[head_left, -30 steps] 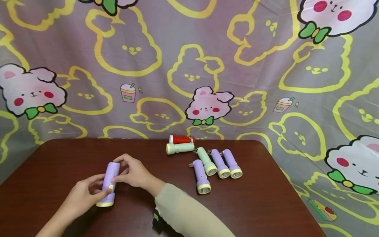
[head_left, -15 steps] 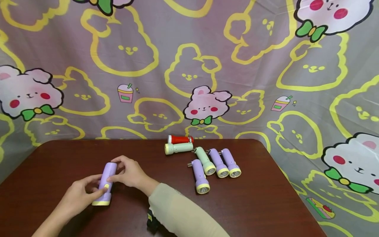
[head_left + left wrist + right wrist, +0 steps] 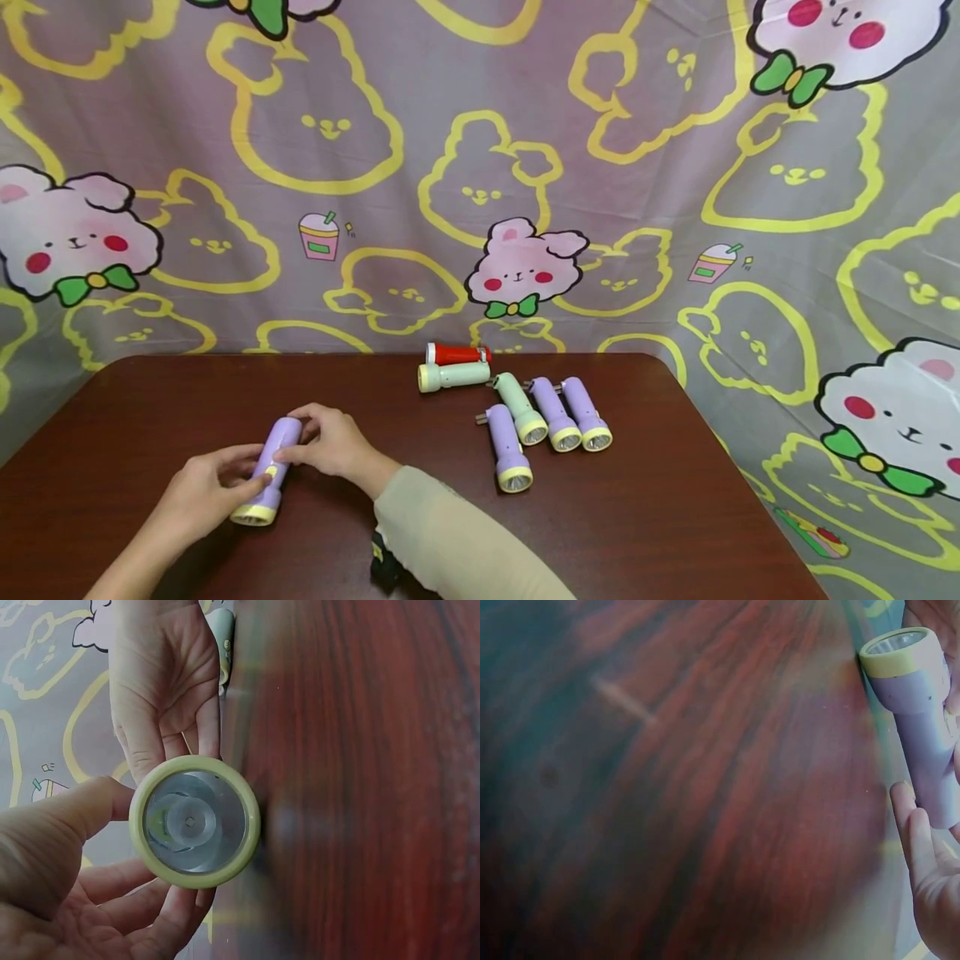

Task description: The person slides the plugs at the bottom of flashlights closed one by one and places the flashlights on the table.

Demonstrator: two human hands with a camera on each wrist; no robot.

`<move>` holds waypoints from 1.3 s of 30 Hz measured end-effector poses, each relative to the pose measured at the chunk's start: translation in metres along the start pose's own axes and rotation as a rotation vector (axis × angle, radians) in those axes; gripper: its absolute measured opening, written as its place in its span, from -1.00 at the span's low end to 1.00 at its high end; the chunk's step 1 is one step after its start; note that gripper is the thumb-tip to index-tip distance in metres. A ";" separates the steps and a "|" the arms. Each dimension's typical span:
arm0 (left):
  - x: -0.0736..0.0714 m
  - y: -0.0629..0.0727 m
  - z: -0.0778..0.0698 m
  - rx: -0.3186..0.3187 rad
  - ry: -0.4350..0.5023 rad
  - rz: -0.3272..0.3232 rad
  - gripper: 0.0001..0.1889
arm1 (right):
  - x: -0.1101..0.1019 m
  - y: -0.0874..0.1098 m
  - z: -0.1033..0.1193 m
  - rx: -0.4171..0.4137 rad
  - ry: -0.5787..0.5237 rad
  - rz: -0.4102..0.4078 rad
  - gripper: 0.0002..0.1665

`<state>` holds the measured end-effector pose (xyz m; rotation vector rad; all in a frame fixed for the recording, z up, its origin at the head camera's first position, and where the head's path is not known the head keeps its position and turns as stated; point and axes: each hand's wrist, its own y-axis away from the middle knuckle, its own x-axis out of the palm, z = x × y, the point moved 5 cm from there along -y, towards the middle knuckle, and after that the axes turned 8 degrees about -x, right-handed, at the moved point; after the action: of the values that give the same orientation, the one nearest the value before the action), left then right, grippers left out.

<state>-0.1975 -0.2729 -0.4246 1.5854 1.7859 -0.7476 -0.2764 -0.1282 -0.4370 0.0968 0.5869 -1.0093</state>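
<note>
Both hands hold a purple flashlight (image 3: pixel 270 493) with a yellow rim, at the left of the table in the head view. My left hand (image 3: pixel 197 497) grips it near the lens end, thumb beside the yellow switch. My right hand (image 3: pixel 335 443) pinches the tail end, thumb on the near side. In the left wrist view the round lens (image 3: pixel 191 822) inside its yellow ring faces the camera; the bulb looks unlit. The right wrist view shows the purple barrel (image 3: pixel 922 742) tilted, with right-hand fingers (image 3: pixel 921 840) at its tail.
Several flashlights lie right of the hands: a purple one (image 3: pixel 507 446) in front, a green one (image 3: pixel 519 407), and two more purple ones. Behind them a green flashlight (image 3: pixel 457 374) lies before a red one (image 3: pixel 459 354). A patterned curtain (image 3: pixel 405 208) hangs behind the table (image 3: pixel 615 517).
The held flashlight has tipped a little, so its lens face now shows at the near end in the head view. Both hands keep their hold. The other flashlights stay put.
</note>
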 end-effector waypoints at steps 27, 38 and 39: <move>0.002 -0.005 0.009 -0.110 0.079 0.181 -0.40 | 0.007 0.001 -0.009 0.068 -0.003 0.015 -0.41; -0.004 -0.007 0.009 -0.065 0.032 0.153 -0.45 | 0.008 0.001 -0.007 0.052 0.010 0.014 -0.40; -0.004 -0.007 0.010 -0.058 0.037 0.149 -0.46 | 0.008 0.001 -0.006 0.050 0.022 0.013 -0.40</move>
<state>-0.2031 -0.2835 -0.4277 1.6822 1.6779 -0.5944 -0.2749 -0.1318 -0.4467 0.1559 0.5801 -1.0113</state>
